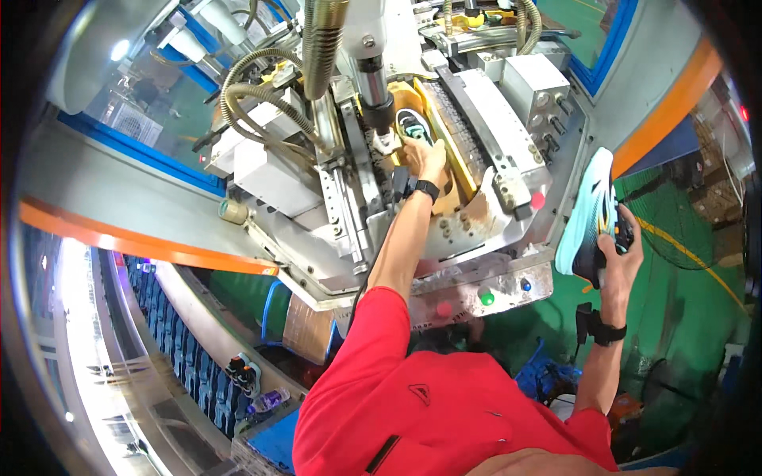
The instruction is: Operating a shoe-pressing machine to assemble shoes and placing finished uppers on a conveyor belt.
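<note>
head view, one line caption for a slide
Left hand reaches to a shoe seated in a grey press machine while the right hand holds a second pale-soled shoe aside.

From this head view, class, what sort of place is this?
Probably a shoe factory: a grey pressing machine holds a shoe under the left hand, and the right hand carries another shoe.
</note>
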{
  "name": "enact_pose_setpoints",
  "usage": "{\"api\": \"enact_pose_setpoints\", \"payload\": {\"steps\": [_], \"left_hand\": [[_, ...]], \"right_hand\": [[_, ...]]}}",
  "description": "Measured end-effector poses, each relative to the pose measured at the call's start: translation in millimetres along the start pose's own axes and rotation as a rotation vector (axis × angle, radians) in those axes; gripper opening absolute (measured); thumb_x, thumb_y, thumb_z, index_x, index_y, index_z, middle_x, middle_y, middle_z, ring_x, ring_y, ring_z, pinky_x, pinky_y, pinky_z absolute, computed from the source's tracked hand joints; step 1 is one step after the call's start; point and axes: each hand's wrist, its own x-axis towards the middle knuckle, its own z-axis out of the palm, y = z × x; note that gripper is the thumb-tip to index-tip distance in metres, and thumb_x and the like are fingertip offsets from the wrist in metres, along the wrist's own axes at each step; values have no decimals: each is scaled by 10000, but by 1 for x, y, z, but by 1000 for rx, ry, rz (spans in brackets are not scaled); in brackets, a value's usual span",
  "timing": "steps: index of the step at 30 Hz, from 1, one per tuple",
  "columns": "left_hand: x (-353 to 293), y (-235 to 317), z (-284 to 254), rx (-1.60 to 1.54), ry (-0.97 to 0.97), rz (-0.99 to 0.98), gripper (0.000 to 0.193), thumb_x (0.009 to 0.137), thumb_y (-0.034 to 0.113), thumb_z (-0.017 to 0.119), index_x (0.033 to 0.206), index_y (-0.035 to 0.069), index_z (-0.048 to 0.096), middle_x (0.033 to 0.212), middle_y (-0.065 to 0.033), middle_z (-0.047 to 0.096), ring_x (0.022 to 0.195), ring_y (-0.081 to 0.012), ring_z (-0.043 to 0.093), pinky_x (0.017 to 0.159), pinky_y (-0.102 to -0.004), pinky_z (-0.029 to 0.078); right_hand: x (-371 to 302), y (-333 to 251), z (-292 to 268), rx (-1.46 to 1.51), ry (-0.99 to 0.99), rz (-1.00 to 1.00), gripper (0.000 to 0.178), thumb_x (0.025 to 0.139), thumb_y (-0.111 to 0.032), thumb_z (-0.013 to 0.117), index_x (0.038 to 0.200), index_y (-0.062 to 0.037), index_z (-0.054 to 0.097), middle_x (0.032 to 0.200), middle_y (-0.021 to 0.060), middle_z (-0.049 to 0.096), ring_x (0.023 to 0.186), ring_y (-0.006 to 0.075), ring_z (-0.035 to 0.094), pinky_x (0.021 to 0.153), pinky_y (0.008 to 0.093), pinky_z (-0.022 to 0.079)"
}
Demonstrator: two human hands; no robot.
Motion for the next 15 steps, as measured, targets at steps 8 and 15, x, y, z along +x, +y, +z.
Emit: {"api": "enact_pose_setpoints", "payload": {"steps": [8, 15], "left_hand": [[-3, -12, -104, -663, -209, -356, 325, 742, 109, 701, 1018, -35, 612, 1000, -167, 664, 901, -298, 657, 752, -410, 534], [-190, -22, -341, -1085, -537, -468, 407, 845, 73, 680, 1213, -20, 532, 1055, -77, 638, 892, -187, 662, 688, -335, 564]], "right_hand": [[105, -81, 86, -233, -272, -336, 468, 723, -94, 688, 1166, 17, 588, 990, 79, 637, 870, 146, 588, 783, 271, 485], [96, -106, 315, -851, -783, -331, 473, 616, -303, 778, 891, 63, 658, 860, 198, 678, 817, 266, 673, 639, 390, 512]]}}
